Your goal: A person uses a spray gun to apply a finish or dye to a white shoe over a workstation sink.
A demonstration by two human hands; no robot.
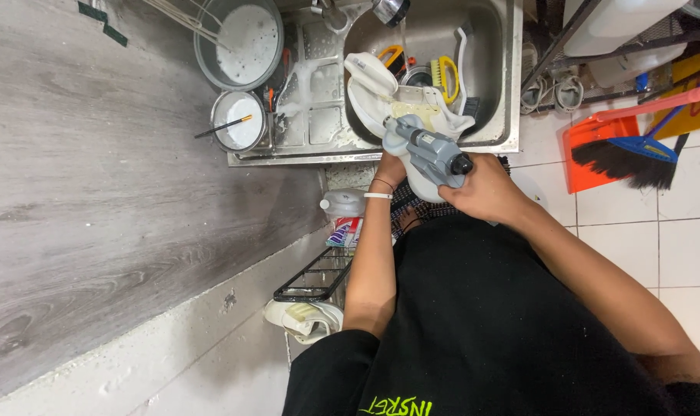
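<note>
Scrubber held on white shoe at sink edge.
Right hand [485, 189] clamped round grey scrubber [431, 152]; left hand [391, 171] grips shoe [411, 112] from below, fingers hidden. Brush [445, 77] in sink [488, 46] at 12 o'clock; pots [238, 38] at 10; broom [627, 158] at 3.

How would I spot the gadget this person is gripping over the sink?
Find the steel sink at the top. Just over its front edge, the right hand grips a grey power tool pressed against a white shoe. It is the only grey, barrel-shaped thing there, unlike the yellow brush behind.
</note>
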